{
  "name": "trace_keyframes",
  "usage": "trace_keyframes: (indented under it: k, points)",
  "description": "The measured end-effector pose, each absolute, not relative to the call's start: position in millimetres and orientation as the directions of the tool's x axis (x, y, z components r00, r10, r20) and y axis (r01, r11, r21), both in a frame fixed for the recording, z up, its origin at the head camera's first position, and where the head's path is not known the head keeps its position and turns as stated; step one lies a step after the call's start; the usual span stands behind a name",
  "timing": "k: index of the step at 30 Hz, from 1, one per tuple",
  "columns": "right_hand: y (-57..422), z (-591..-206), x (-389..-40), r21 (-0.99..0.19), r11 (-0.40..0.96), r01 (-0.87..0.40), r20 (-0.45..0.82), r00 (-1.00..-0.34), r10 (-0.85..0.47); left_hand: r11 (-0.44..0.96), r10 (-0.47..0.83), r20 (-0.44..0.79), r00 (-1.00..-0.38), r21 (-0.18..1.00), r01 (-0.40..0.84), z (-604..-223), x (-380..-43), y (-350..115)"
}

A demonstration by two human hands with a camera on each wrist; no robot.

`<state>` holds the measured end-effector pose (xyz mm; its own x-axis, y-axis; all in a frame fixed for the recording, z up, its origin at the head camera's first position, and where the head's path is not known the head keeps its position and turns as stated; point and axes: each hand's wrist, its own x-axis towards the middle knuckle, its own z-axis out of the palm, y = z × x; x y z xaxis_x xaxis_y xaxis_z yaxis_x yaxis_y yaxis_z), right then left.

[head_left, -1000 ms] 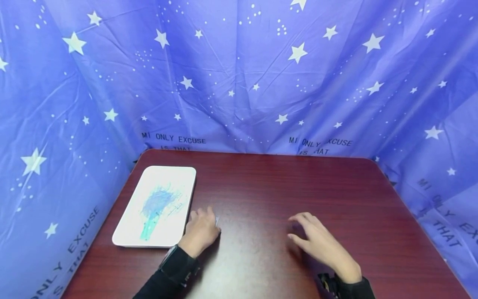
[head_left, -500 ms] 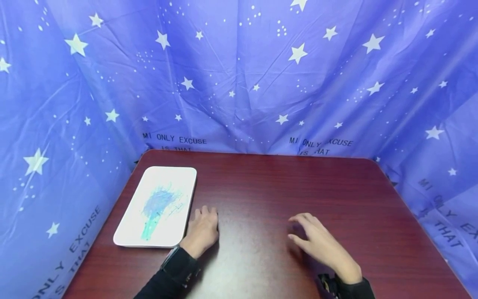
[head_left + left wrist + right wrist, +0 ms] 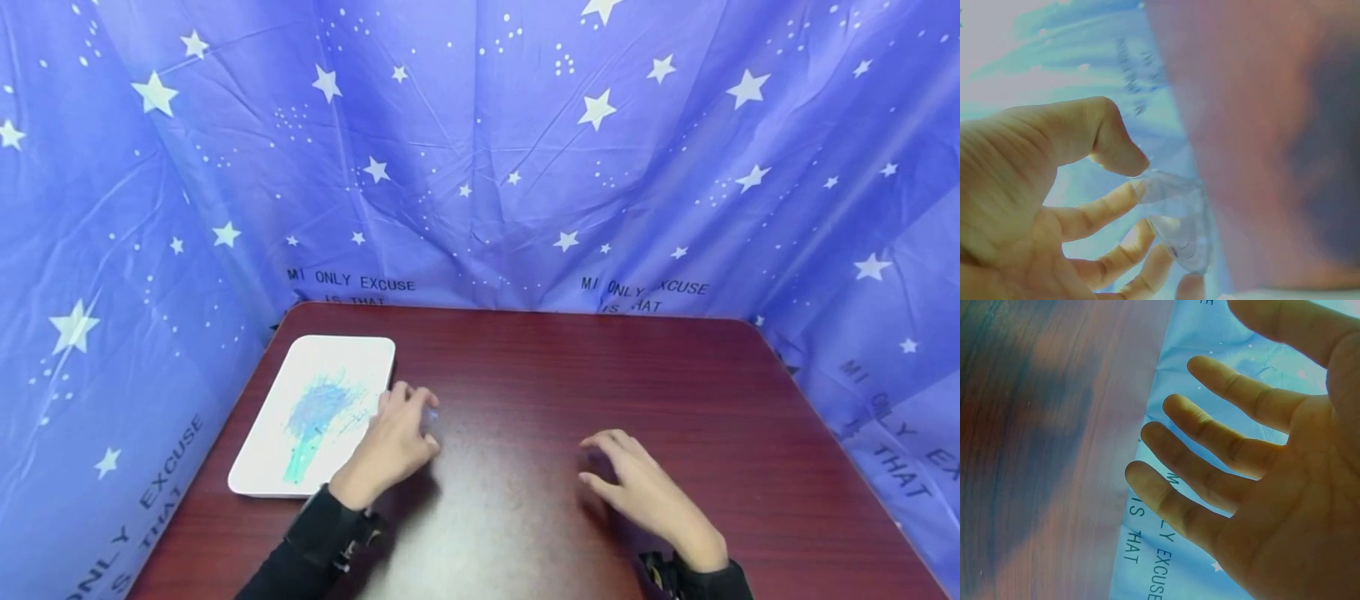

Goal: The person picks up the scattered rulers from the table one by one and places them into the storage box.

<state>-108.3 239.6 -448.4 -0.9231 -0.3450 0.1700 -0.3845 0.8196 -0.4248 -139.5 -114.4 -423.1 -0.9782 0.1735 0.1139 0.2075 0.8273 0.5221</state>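
My left hand (image 3: 393,446) holds a small, clear, cup-shaped object (image 3: 1179,215) between the thumb and fingers. Only a sliver of that see-through object shows past the fingers in the head view, and its exact kind cannot be told. The hand overlaps the right edge of a white rectangular board or tray (image 3: 262,450) with a blue and green treelike picture on it. Over the right half of the table, my right hand (image 3: 652,492) has its fingers spread and relaxed. Nothing is in its palm in the right wrist view.
A dark red wood-grain table (image 3: 525,367) with rounded far corners lies beneath both hands. Blue curtains (image 3: 480,150) with white stars and printed lettering hang round its back and sides.
From low beside the board, my left hand has lifted and moved slightly farther from me, with the clear object now showing in its fingers. The right hand stays in place.
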Motion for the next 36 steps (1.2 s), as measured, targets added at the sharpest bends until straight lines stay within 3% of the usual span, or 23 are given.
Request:
trace_keyframes:
  k: [8, 19, 27, 36]
  points:
    - [241, -450, -107, -0.416, 0.821, -0.391, 0.177, -0.920, -0.348, 0.875, 0.127, 0.185, -0.975, 0.442, 0.198, -391, -160, -160]
    - [243, -448, -106, -0.425, 0.826, -0.370, 0.150, -0.929, -0.339, 0.918, 0.079, -0.063, -0.995, 0.393, 0.048, -399, -206, -219]
    - [243, -447, -105, -0.433, 0.828, -0.356, 0.126, -0.933, -0.336, 0.920, 0.198, -0.067, -0.978, 0.358, 0.161, -414, -234, -245]
    - [245, -447, -103, -0.435, 0.834, -0.339, 0.106, -0.939, -0.326, 0.938, 0.196, -0.168, -0.966, 0.318, 0.135, -427, -242, -259]
